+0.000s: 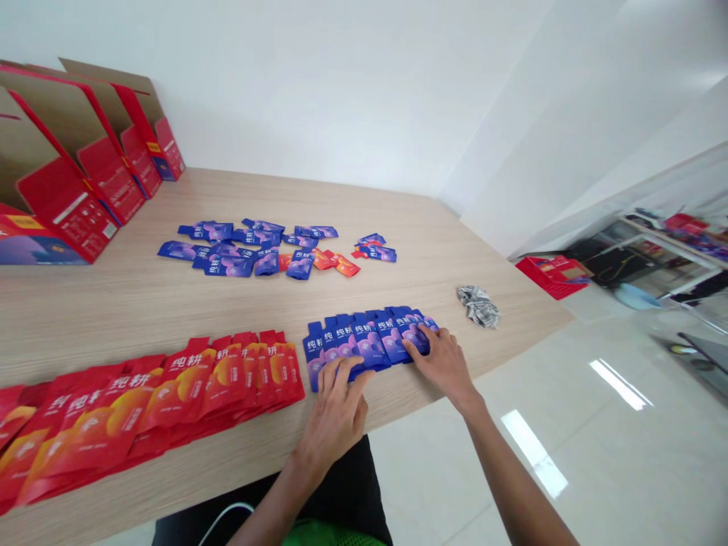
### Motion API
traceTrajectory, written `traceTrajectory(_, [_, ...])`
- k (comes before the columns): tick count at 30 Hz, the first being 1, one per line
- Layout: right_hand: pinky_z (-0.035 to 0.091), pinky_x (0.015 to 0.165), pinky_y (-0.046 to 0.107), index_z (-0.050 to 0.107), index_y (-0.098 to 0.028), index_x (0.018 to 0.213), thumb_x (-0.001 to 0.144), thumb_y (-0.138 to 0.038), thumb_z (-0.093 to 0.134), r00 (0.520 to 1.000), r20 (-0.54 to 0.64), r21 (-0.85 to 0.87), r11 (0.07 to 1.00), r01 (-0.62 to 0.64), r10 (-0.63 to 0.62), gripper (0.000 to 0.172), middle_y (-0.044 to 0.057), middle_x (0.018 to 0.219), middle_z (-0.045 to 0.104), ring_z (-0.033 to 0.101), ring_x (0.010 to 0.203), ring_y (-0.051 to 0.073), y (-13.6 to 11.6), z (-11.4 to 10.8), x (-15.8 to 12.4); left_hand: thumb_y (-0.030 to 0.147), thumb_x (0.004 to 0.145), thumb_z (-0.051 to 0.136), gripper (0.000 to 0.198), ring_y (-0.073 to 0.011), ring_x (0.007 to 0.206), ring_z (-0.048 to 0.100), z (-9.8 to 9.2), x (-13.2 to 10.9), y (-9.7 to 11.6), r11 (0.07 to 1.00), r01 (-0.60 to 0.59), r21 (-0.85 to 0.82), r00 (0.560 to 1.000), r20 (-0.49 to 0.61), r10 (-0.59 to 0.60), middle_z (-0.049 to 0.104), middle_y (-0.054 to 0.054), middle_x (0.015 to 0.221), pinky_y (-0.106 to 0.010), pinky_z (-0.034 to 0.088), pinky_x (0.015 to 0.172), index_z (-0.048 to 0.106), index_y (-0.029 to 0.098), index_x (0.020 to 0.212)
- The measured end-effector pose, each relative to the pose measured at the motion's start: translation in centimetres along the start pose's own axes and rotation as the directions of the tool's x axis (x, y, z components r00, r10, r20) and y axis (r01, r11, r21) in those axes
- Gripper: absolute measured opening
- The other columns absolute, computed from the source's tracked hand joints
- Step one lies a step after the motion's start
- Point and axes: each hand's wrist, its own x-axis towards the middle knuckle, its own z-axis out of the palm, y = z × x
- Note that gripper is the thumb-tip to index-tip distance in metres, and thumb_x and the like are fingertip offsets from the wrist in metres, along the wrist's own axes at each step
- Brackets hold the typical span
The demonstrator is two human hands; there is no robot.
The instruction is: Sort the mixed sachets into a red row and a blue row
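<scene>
The wooden table (142,303) carries an overlapped row of red pouches (171,394), a row of blue pouches (364,337), loose scattered pouches (227,262), red cartons (62,205), and what may be crumpled paper (478,305).

Overlapping row of blue pouches (369,340) lying flat at the table edge

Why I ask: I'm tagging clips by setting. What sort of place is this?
Probably a packing workroom: a wooden table bears fanned rows of red pouches and blue pouches, open red cartons stand at its far left, and the left hand and right hand rest on the blue row.
</scene>
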Motion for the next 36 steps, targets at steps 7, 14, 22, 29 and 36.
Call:
traceTrajectory(7, [0.048,0.104,0.05,0.067,-0.02,0.141,0.1,-0.06,0.055,1.0,-0.023,0.005,1.0,0.007,-0.007,0.058,0.017,0.124,0.064,0.062,0.12,0.036,0.7,-0.5,0.1,0.002,0.091,0.054,0.05,-0.0317,0.131,0.053,-0.2,0.0,0.0,1.0,0.014,-0.008,1.0,0.016,-0.014,0.062,-0.011,0.136,-0.051,0.054,0.109,0.065,0.023,0.135])
traceTrajectory(14, [0.048,0.109,0.042,0.071,-0.022,0.132,0.105,-0.053,0.049,0.939,-0.073,0.154,0.926,0.344,-0.337,0.047,0.013,0.117,0.066,0.065,0.114,0.028,-2.4,-2.1,7.7,0.0,0.089,0.053,0.048,-0.03,0.128,0.055,-0.1,-0.1,0.1,0.997,0.001,-0.075,0.999,0.042,0.002,0.063,-0.011,0.134,-0.05,0.053,0.107,0.065,0.023,0.13])
traceTrajectory(22, [0.039,0.118,0.048,0.048,-0.017,0.158,0.089,-0.033,0.071,0.945,0.124,-0.143,0.937,0.32,-0.304,0.074,0.022,0.159,0.048,0.047,0.145,0.039,-8.6,-0.9,25.2,0.007,0.089,0.063,0.034,-0.0279,0.127,0.056,0.1,-0.5,0.1,0.977,-0.185,-0.11,0.952,0.227,0.206,0.067,-0.007,0.129,-0.045,0.048,0.111,0.065,0.022,0.12])
traceTrajectory(29, [0.05,0.105,0.041,0.057,-0.016,0.152,0.083,-0.025,0.069,0.896,0.204,-0.144,0.893,0.426,-0.395,0.07,0.019,0.14,0.069,0.065,0.125,0.034,-6.5,0.7,30.6,0.021,0.097,0.067,0.014,-0.0252,0.122,0.056,0.0,-0.5,-0.1,0.957,-0.265,-0.116,0.919,0.271,0.287,0.068,-0.007,0.126,-0.038,0.045,0.106,0.067,0.019,0.111])
traceTrajectory(36, [0.049,0.105,0.034,0.063,-0.015,0.145,0.089,-0.037,0.07,0.882,0.182,-0.128,0.879,0.459,-0.434,0.06,0.017,0.146,0.066,0.063,0.129,0.03,-4.0,1.1,31.0,0.018,0.098,0.064,0.014,-0.0244,0.12,0.056,0.0,-0.5,-0.2,0.952,-0.274,-0.139,0.925,0.233,0.3,0.069,-0.007,0.123,-0.038,0.044,0.104,0.068,0.019,0.111])
